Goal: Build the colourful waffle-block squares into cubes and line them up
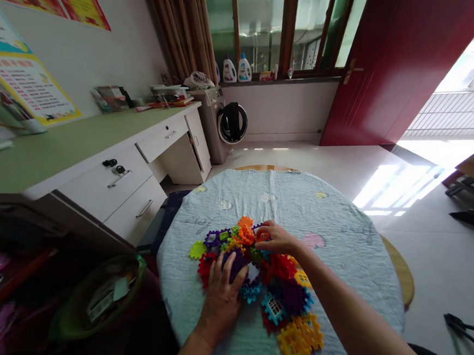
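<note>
A pile of colourful interlocking plastic tiles (270,284) lies on a round table covered with a pale blue quilted cloth (330,214). My left hand (225,293) rests on the pile with its fingers curled over a dark purple tile (236,262). My right hand (275,239) reaches to the far side of the pile and pinches an orange tile (262,234). Two yellow tiles (299,338) lie at the near end of the pile, and a lime green tile (197,250) sits apart at the left.
A long white desk with a green top (66,147) and drawers runs along the left wall. A green basket (102,297) stands beside the table. A small washing machine (226,122) sits under the window, and a red door (399,50) stands open at the right.
</note>
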Available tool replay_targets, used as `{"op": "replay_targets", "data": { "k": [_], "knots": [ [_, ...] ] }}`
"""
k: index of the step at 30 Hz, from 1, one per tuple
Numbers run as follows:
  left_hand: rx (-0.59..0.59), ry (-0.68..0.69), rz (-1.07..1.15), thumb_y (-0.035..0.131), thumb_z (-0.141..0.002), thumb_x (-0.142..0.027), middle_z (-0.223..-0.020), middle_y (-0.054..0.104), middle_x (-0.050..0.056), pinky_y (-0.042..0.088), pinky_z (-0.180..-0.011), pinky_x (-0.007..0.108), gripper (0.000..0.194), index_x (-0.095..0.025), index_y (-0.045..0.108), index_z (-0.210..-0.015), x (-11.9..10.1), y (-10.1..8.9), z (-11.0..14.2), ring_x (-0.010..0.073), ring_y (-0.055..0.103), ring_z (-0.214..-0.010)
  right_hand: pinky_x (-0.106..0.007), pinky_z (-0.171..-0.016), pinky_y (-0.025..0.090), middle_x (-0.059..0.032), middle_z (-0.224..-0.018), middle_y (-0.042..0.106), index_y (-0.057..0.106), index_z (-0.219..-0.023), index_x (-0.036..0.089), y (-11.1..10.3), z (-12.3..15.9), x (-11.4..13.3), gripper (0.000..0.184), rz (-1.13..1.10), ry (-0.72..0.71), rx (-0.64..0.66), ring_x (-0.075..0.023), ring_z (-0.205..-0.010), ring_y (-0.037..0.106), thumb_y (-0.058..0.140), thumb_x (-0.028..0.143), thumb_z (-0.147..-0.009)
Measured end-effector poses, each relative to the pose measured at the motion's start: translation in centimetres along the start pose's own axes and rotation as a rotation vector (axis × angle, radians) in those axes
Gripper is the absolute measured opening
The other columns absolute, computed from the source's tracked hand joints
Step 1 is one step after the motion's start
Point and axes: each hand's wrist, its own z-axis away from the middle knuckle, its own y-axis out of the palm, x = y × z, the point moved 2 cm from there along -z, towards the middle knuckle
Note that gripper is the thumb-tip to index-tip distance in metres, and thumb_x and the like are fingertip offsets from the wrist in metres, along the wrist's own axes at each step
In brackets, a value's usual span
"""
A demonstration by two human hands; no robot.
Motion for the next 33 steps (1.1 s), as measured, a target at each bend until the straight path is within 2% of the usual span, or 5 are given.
{"op": "replay_targets", "data": {
  "k": [9, 13, 18, 24, 33],
  "knots": [
    [-0.116, -0.319, 0.406, 0.054, -0.088, -0.037, -0.148, 0.033, 0.014, 0.032, -0.113, 0.049, 0.073, -0.024, 0.017, -0.149, 3.4, -2.2, -3.3, 0.0268, 0.033, -0.14, -0.061, -0.113, 0.009, -0.0026, -0.139, 0.049, 0.069, -0.095, 0.029, -1.3, 8.5, 0.7, 0.019, 0.138, -0.015, -0.053, -0.0314, -0.143, 0.022, 0.059, 0.028, -0.079],
    [0.035, -0.435, 0.491, 0.048, -0.087, -0.05, -0.138, 0.048, 0.014, 0.035, -0.11, 0.042, 0.06, -0.019, 0.04, -0.138, 5.2, -2.6, -7.1, 0.0245, 0.045, -0.131, -0.057, -0.113, 0.02, -0.0111, -0.154, 0.031, 0.05, -0.136, 0.028, -0.7, 11.9, -1.6, 0.069, 0.153, 0.177, -0.109, -0.0349, -0.144, 0.019, 0.067, 0.048, -0.072],
    [0.418, -0.556, 0.291, 0.065, -0.071, -0.056, -0.112, 0.068, 0.013, 0.043, -0.095, 0.037, 0.082, -0.019, 0.039, -0.14, 5.6, -1.3, -13.0, 0.0276, 0.062, -0.109, -0.062, -0.11, 0.024, -0.0166, -0.158, 0.017, 0.018, -0.153, 0.027, 2.0, 13.6, -3.0, 0.131, 0.119, 0.213, 0.002, -0.0425, -0.145, 0.009, 0.085, 0.049, -0.043],
    [0.538, -0.33, 0.486, 0.075, -0.059, -0.035, -0.102, 0.07, 0.004, 0.047, -0.088, 0.03, 0.062, -0.018, 0.061, -0.116, 2.2, 0.7, -15.9, 0.022, 0.064, -0.094, -0.054, -0.114, 0.024, -0.0143, -0.154, 0.029, 0.029, -0.15, 0.025, 2.9, 12.3, -2.5, 0.106, 0.036, 0.077, -0.098, -0.0348, -0.143, 0.022, 0.076, 0.024, -0.055],
    [0.378, 0.153, 0.313, 0.058, -0.072, -0.015, -0.115, 0.063, 0.005, 0.035, -0.108, 0.048, 0.057, -0.027, 0.054, -0.127, -5.6, -2.3, -11.7, 0.0236, 0.055, -0.111, -0.045, -0.109, 0.037, -0.0111, -0.136, 0.05, 0.049, -0.132, 0.021, 2.3, 11.3, -4.0, 0.066, -0.125, 0.031, -0.337, -0.0265, -0.126, 0.049, 0.066, 0.026, -0.069]
  ]
}}
